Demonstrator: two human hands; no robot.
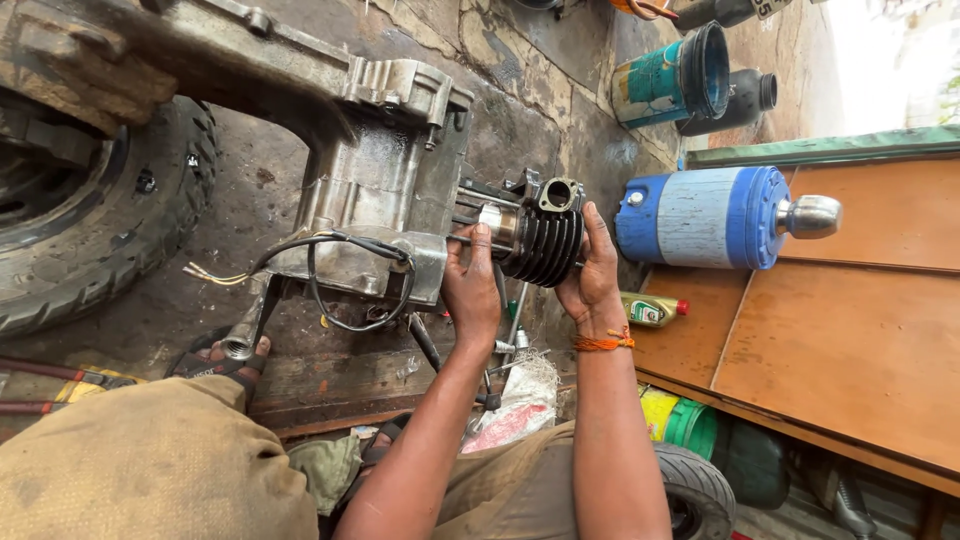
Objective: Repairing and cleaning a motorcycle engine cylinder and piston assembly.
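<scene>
Nearest you, your knee in tan trousers [150,470] fills the lower left, with a crumpled white and pink plastic bag [515,405] between your forearms. Your left hand [472,285] is closed around the shiny piston end [495,222] where it meets the engine crankcase [375,190], thumb up against the metal. Your right hand [592,275], an orange thread band [603,343] at its wrist, is clamped on the far side of the black finned cylinder [545,240], fingers wrapped over the fins. The cylinder sits partway onto the crankcase, held between both hands above the stone floor. Black cable [330,290] loops off the crankcase. A tyre [110,230] lies at left. Just right of your hand: a small green oil bottle [652,310] and a blue-and-white drum [705,217] by the brown board [850,340]. Farther back, a teal can [672,77] lies on its side.
</scene>
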